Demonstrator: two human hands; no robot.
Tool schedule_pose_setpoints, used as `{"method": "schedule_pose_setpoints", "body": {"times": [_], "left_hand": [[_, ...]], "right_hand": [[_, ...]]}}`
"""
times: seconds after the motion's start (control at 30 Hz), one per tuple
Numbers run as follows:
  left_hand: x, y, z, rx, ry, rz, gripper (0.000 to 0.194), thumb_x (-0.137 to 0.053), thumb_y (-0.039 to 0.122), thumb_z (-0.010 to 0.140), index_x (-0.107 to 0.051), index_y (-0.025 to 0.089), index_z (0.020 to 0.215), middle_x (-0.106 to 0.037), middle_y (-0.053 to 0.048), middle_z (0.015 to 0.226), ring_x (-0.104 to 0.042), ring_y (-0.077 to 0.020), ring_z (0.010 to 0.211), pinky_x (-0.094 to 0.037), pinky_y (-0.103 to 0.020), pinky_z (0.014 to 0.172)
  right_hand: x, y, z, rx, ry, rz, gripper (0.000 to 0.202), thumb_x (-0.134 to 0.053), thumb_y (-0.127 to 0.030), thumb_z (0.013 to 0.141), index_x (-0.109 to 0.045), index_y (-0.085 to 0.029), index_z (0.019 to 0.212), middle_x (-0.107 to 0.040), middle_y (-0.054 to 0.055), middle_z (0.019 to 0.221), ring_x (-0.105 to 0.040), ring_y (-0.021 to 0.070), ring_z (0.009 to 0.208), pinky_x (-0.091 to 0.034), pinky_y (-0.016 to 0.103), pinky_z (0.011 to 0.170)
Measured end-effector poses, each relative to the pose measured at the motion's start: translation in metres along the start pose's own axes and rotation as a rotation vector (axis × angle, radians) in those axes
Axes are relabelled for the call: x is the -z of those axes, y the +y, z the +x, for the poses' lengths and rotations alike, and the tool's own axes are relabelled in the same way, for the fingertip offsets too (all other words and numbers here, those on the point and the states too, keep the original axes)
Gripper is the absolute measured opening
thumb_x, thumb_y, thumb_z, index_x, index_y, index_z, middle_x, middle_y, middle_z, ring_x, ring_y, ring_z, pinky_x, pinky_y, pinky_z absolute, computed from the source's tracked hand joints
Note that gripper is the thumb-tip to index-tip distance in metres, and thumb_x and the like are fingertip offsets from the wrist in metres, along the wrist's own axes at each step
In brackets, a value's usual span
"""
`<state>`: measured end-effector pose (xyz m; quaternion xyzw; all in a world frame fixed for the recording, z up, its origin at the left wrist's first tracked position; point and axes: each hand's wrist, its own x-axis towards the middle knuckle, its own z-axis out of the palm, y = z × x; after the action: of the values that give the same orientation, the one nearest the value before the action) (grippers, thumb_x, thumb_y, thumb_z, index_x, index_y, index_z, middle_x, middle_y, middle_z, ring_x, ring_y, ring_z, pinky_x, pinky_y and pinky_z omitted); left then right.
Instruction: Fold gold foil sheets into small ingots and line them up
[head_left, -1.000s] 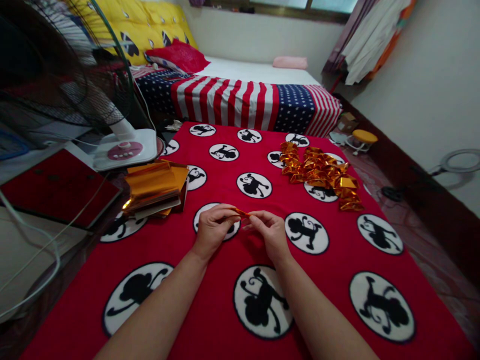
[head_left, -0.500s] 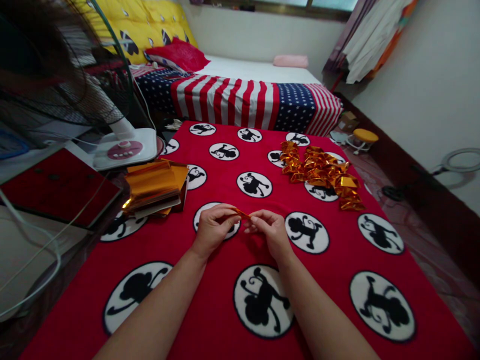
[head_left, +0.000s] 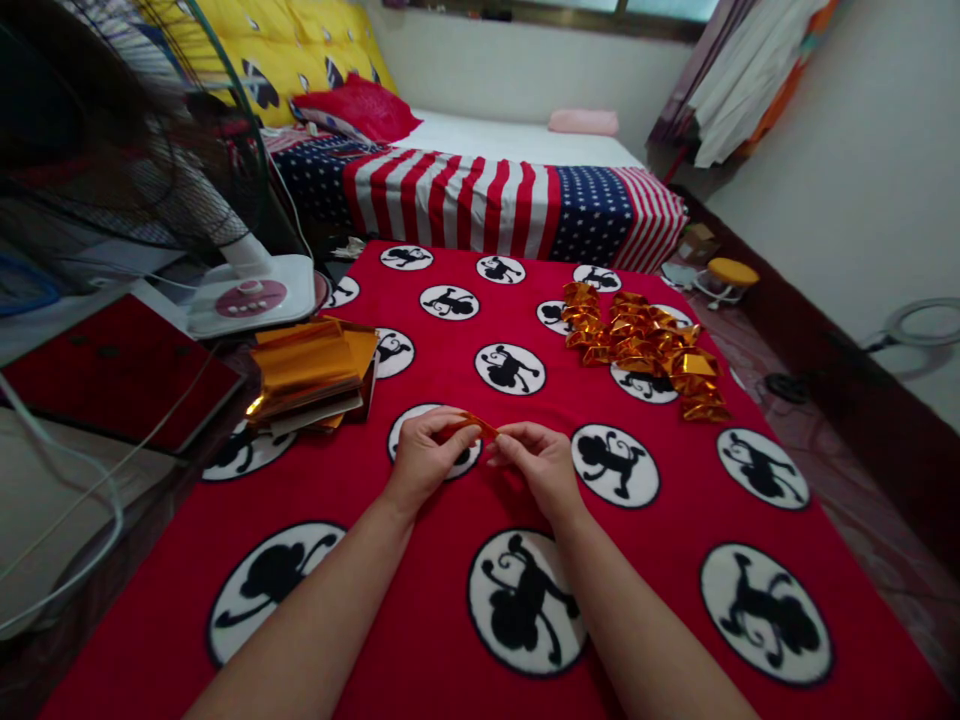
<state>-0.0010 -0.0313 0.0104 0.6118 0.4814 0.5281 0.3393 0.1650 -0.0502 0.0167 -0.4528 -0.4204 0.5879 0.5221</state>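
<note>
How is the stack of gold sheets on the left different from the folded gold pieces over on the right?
The stack of gold sheets is mostly flat, while the folded gold pieces are creased and bulky. The stack has its sheets piled in one heap; the folded pieces spread out in rough rows. Each sheet in the stack looks broader than a single folded piece. Both share a shiny, orange-gold surface.

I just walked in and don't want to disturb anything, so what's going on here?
A person's left hand and right hand pinch a small, narrow piece of shiny orange foil between them, above a red cloth with black figures in white circles. To the left lies a stack of flat, orange-gold foil sheets; farther off to the right sits a cluster of folded, shiny orange foil pieces.
</note>
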Motion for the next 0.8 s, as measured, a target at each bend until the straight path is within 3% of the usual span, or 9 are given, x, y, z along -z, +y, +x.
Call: {"method": "schedule_pose_setpoints", "body": {"times": [0.3, 0.53, 0.8], "left_hand": [[-0.0012, -0.0029, 0.0007, 0.079, 0.0, 0.004, 0.012, -0.074, 0.027, 0.074, -0.076, 0.016, 0.077, -0.075, -0.006, 0.08, -0.069, -0.0177, 0.073, -0.054, -0.026, 0.069], [-0.0013, -0.0024, 0.0007, 0.093, -0.011, -0.039, 0.012, -0.073, 0.029, 0.074, -0.076, 0.017, 0.075, -0.075, -0.005, 0.08, -0.069, -0.0171, 0.072, -0.054, -0.024, 0.066], [-0.0056, -0.0046, 0.0008, 0.292, -0.047, -0.269, 0.029, -0.081, 0.033, 0.066, -0.064, 0.016, 0.082, -0.071, -0.001, 0.068, -0.066, -0.0142, 0.056, -0.052, -0.022, 0.053]], "right_hand": [[0.0, 0.0052, 0.0, 0.102, 0.05, -0.167, 0.021, -0.073, -0.039, 0.078, -0.072, -0.017, 0.078, -0.073, 0.003, 0.068, -0.068, 0.0156, 0.056, -0.054, 0.024, 0.055], [0.0007, 0.0065, -0.0004, 0.119, 0.055, -0.192, 0.021, -0.074, -0.039, 0.076, -0.071, -0.018, 0.078, -0.073, 0.003, 0.068, -0.069, 0.0179, 0.058, -0.054, 0.025, 0.054], [-0.001, 0.0037, -0.0001, 0.114, 0.057, -0.191, 0.02, -0.071, -0.037, 0.077, -0.066, -0.018, 0.073, -0.068, 0.001, 0.058, -0.063, 0.014, 0.047, -0.049, 0.022, 0.047]]}}
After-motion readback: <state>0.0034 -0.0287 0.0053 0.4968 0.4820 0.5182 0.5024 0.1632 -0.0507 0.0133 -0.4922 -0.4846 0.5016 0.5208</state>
